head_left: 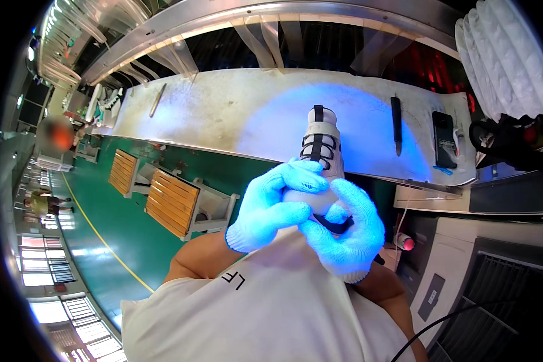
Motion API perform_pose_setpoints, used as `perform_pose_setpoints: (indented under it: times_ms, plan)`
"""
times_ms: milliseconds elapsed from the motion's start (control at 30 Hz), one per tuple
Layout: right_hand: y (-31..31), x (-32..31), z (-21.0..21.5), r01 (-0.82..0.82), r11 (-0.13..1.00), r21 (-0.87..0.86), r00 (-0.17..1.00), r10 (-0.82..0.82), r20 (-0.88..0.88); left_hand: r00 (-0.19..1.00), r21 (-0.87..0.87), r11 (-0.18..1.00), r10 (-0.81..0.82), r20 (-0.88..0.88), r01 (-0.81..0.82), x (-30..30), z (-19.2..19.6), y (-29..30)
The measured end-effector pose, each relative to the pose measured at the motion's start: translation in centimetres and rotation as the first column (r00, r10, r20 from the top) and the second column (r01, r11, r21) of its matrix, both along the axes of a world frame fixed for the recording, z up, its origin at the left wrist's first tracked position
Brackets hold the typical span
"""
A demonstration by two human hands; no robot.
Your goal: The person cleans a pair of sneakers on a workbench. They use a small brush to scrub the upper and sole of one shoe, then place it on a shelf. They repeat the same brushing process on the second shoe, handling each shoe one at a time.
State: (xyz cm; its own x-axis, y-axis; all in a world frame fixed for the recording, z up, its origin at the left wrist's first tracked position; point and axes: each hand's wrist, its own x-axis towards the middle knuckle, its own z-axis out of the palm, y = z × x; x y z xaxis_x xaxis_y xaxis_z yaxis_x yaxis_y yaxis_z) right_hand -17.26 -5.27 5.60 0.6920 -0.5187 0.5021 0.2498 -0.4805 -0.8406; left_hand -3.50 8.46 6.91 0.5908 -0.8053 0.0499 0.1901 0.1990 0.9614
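Note:
A pale sneaker (321, 145) with black laces and a black pull strip is held in front of my chest, its collar end pointing away toward the bench. My left hand (277, 205), in a knit work glove, grips the shoe's left side near the toe. On the other side, my right hand (347, 232), gloved too, curls round the toe end. Its thumb and fingers close over a dark edge there. Blue light tints both gloves and the shoe. The fingers partly cover the toe and the sole.
Across from me runs a pale workbench (223, 114) with a dark-handled knife (396, 127), a black phone (444, 142) and a thin tool (157, 100). Clear plastic strips hang behind it. A white flexible duct (505, 60) is at upper right. Wood-slatted carts (171, 202) stand left on green floor.

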Motion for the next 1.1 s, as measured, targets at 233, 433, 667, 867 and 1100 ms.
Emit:
perform_pose_setpoints:
  times_ms: [233, 433, 667, 867, 1100]
  plan:
    - [-0.9, 0.7, 1.7, -0.03, 0.998, -0.06, 0.999, 0.03, -0.011, 0.997, 0.022, 0.999, 0.042, -0.07, -0.041, 0.1, 0.8, -0.6]
    - [-1.7, 1.2, 1.6, 0.012, 1.0, -0.012, 0.999, -0.012, -0.043, 0.989, 0.054, 0.998, -0.017, 0.15, 0.009, 1.6, 0.9, -1.5]
    - [-3.3, 2.6, 2.3, -0.023, 0.998, -0.066, 0.997, 0.018, -0.075, 0.986, 0.091, 0.995, -0.052, 0.161, 0.038, 3.0, 1.3, -1.4]
    - [-3.5, 4.1, 1.6, -0.062, 0.997, -0.043, 0.996, 0.059, -0.072, 0.963, 0.077, 0.995, -0.087, 0.256, 0.069, 5.1, 0.9, -1.2]
    - [-3.7, 5.6, 0.9, -0.108, 0.994, -0.023, 0.988, 0.105, -0.113, 0.951, 0.059, 0.992, -0.124, 0.282, 0.112, 7.0, 0.4, -0.9]
